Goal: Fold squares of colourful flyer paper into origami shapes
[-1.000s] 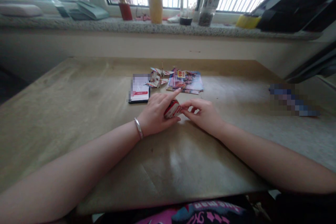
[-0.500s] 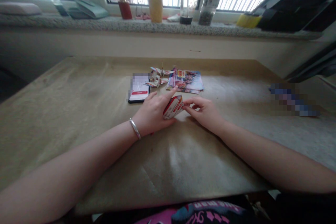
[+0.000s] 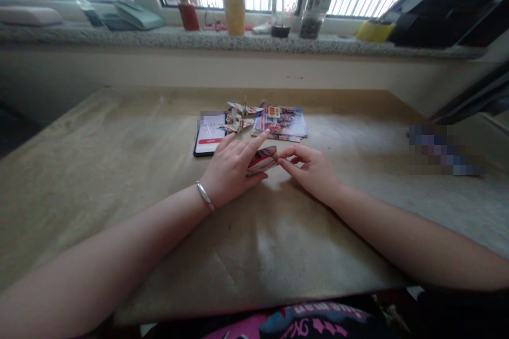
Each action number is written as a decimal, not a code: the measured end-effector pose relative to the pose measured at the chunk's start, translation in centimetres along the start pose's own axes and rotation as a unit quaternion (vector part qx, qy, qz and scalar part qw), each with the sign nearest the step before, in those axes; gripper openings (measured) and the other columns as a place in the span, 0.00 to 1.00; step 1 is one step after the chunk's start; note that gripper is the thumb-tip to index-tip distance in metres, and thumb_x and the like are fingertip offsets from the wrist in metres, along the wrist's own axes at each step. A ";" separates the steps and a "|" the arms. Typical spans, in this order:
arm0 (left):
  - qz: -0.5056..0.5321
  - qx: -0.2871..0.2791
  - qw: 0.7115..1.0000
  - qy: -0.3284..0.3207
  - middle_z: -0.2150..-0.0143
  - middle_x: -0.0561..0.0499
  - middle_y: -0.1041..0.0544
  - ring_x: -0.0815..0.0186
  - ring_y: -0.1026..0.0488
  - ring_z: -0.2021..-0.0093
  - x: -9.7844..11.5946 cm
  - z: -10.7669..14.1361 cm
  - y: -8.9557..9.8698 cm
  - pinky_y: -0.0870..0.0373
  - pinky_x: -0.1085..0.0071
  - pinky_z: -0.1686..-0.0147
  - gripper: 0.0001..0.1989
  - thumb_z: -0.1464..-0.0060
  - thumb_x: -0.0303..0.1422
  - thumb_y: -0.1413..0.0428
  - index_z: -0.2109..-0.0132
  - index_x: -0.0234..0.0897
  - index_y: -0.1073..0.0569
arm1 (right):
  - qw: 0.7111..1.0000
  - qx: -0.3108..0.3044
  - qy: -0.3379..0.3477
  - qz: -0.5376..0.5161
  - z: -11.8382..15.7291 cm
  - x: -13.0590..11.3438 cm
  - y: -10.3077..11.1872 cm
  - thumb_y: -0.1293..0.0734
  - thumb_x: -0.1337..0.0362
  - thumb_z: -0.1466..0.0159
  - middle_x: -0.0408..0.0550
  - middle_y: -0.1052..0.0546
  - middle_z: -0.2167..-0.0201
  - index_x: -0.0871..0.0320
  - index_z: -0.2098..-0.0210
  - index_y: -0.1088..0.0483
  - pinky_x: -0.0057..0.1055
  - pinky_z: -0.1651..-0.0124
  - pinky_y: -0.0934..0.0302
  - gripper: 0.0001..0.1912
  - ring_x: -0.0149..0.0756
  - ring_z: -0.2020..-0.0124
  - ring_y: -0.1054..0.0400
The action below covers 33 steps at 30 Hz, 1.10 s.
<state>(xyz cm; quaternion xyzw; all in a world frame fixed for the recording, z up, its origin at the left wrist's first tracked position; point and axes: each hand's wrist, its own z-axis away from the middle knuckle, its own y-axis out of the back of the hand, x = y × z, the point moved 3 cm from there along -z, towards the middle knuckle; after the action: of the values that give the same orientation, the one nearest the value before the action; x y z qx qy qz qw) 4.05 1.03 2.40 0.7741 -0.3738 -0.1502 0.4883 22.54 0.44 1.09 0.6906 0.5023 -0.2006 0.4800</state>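
Note:
A folded piece of printed paper [image 3: 262,161], red and white with a dark patch, lies between my hands over the table. My left hand [image 3: 235,165], a silver bangle at its wrist, grips the paper's left part, thumb along the near edge and fingers reaching over the far side. With thumb and index finger my right hand [image 3: 305,165] pinches the paper's right tip. Just beyond them are several folded paper cranes [image 3: 238,125], partly over a phone [image 3: 210,140] with a lit screen. A stack of colourful printed sheets [image 3: 284,121] lies right of the cranes.
The table [image 3: 139,169] has a beige cover. A blurred-out flat object [image 3: 443,151] lies at its right side. Along the stone windowsill [image 3: 151,39] stand a red bottle [image 3: 188,14], a tall yellow cylinder [image 3: 234,0], clear containers [image 3: 312,13] and a yellow item [image 3: 375,30].
The paper has been lifted open or tilted, so its white printed face shows less and a dark patch shows at the top. Both hands stay nearly in place.

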 end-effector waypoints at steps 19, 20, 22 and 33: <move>0.120 0.097 0.988 0.007 0.62 0.51 0.24 0.62 0.26 0.59 -0.1 -0.2 -0.4 0.40 0.57 0.43 0.34 0.49 0.37 0.38 0.40 0.36 0.45 | 0.988 -0.041 0.121 0.085 0.2 -1.6 -0.2 0.33 0.63 0.39 0.44 0.22 0.67 0.54 0.64 0.26 0.29 0.66 0.34 0.05 0.32 0.67 0.30; 0.128 0.095 0.987 -0.001 0.62 0.51 0.24 0.62 0.26 0.58 0.0 -0.1 -0.4 0.40 0.57 0.43 0.32 0.49 0.37 0.39 0.41 0.37 0.43 | 0.988 -0.037 0.119 0.092 0.2 -1.6 -0.2 0.34 0.63 0.38 0.44 0.22 0.68 0.54 0.64 0.26 0.30 0.66 0.34 0.04 0.32 0.68 0.30; 0.139 0.084 0.987 -0.009 0.61 0.52 0.25 0.62 0.26 0.57 0.2 -0.1 -0.3 0.42 0.55 0.41 0.28 0.49 0.35 0.40 0.44 0.38 0.42 | 0.988 -0.029 0.113 0.106 0.3 -1.6 -0.1 0.34 0.63 0.38 0.43 0.22 0.69 0.53 0.65 0.26 0.31 0.65 0.34 0.05 0.32 0.68 0.30; 0.034 0.034 0.999 -0.014 0.52 0.47 0.25 0.58 0.29 0.49 -0.2 -0.1 -0.4 0.51 0.49 0.37 0.18 0.47 0.33 0.43 0.49 0.38 0.33 | 0.991 0.003 0.114 0.064 0.2 -1.3 0.7 0.35 0.65 0.38 0.45 0.21 0.67 0.53 0.67 0.26 0.29 0.68 0.32 0.05 0.33 0.64 0.28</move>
<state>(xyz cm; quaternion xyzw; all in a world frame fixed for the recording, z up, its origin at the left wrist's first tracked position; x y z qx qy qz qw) 4.09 1.34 2.08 0.7748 -0.4115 -0.1316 0.4616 22.69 -0.42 2.28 0.7412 0.5080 -0.0904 0.4295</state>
